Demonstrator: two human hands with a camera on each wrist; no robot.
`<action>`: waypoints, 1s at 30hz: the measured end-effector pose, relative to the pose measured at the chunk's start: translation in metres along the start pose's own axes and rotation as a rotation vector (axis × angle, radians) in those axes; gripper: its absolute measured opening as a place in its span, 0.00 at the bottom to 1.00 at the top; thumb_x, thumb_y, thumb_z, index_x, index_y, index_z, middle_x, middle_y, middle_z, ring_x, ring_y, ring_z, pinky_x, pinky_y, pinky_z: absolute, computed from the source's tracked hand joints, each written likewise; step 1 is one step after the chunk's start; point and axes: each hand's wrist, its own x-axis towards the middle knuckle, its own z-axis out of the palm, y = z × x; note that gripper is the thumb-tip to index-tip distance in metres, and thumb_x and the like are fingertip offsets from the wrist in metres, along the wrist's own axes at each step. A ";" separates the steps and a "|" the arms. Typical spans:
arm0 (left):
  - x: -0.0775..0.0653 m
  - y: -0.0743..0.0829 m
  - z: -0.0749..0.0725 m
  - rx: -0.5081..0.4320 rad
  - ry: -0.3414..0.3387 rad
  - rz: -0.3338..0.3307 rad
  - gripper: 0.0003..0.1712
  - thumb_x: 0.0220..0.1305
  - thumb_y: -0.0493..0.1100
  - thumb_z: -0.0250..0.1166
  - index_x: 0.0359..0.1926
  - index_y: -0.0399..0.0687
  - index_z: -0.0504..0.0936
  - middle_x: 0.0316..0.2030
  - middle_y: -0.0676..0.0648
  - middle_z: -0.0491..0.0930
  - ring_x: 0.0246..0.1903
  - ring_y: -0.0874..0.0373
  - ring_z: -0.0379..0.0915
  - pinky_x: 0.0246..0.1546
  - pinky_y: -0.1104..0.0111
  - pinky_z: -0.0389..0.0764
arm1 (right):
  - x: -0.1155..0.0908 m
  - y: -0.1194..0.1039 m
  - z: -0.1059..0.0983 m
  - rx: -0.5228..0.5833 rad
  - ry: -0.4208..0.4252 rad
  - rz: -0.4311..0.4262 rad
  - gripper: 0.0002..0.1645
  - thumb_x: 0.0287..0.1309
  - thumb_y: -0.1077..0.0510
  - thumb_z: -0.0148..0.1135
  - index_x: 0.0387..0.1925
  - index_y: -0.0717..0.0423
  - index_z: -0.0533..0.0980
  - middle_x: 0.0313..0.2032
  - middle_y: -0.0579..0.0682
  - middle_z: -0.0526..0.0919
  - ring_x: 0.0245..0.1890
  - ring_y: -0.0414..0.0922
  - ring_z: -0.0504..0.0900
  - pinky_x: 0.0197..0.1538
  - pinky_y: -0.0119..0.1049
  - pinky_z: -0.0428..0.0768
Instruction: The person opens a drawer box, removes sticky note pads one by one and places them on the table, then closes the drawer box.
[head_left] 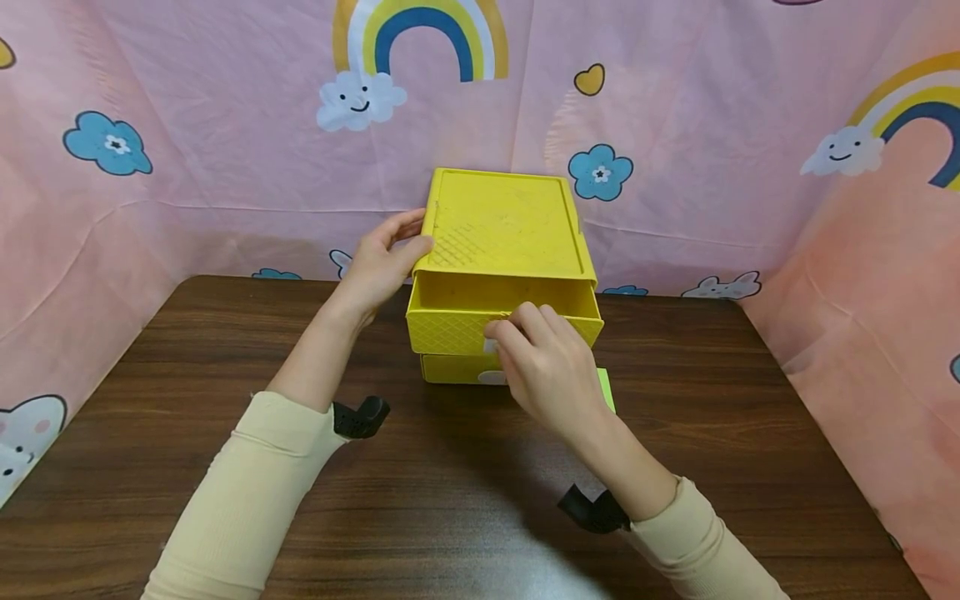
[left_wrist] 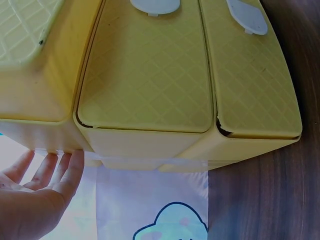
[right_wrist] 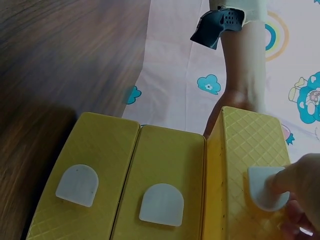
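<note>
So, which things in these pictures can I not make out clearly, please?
Head view: the bottom of the open top drawer, hidden by its own front.
Head view: most of the bright green item, hidden behind the right forearm; I cannot tell what it is.
Right wrist view: the lower fingers of the right hand, dim and cut off by the right edge.

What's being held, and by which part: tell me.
The right hand holds the top drawer by its white handle; the left hand only touches the side of the cabinet.
</note>
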 end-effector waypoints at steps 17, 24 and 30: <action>-0.001 0.001 0.000 -0.004 -0.005 0.005 0.30 0.64 0.49 0.56 0.66 0.54 0.63 0.62 0.46 0.63 0.59 0.55 0.64 0.55 0.61 0.71 | 0.004 0.006 0.008 -0.030 0.029 0.011 0.07 0.54 0.67 0.56 0.33 0.54 0.78 0.28 0.49 0.73 0.24 0.45 0.67 0.24 0.31 0.64; 0.000 0.000 0.000 0.003 0.002 0.008 0.30 0.63 0.49 0.57 0.66 0.54 0.63 0.62 0.47 0.64 0.59 0.56 0.64 0.55 0.61 0.71 | 0.005 0.008 0.009 -0.097 0.022 0.023 0.08 0.55 0.65 0.56 0.34 0.52 0.79 0.28 0.48 0.74 0.24 0.45 0.68 0.24 0.32 0.64; 0.000 -0.001 0.001 -0.024 0.000 0.009 0.30 0.63 0.48 0.57 0.66 0.53 0.63 0.62 0.46 0.64 0.58 0.55 0.64 0.55 0.61 0.71 | 0.007 0.009 0.012 -0.140 0.035 0.017 0.06 0.56 0.64 0.57 0.33 0.52 0.79 0.28 0.48 0.75 0.23 0.44 0.69 0.23 0.32 0.63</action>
